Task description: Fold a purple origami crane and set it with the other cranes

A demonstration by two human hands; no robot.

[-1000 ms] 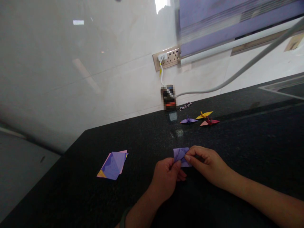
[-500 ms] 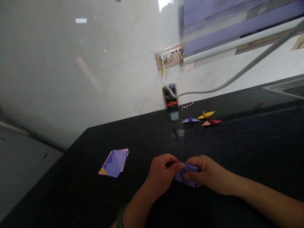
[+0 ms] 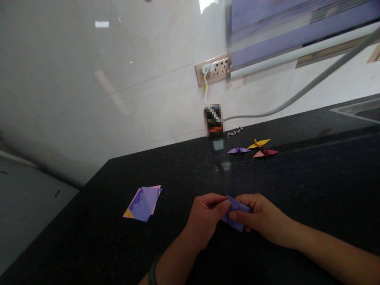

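Observation:
A small folded purple paper (image 3: 236, 215) sits between both my hands, low over the black countertop (image 3: 311, 182). My left hand (image 3: 204, 219) pinches its left end with thumb and fingers closed. My right hand (image 3: 261, 217) grips its right side, fingers curled over the paper. Much of the paper is hidden by my fingers.
A stack of purple, pink and yellow paper sheets (image 3: 142, 202) lies to the left. Three folded paper cranes, purple (image 3: 238, 150), yellow (image 3: 259, 143) and red (image 3: 265, 152), stand at the back near a small dark object (image 3: 213, 120). A wall socket (image 3: 213, 69) with a white cable is above.
My hands pulled the purple paper nearer to me and folded it smaller; a second ago it was held flatter and higher. The other things have not moved.

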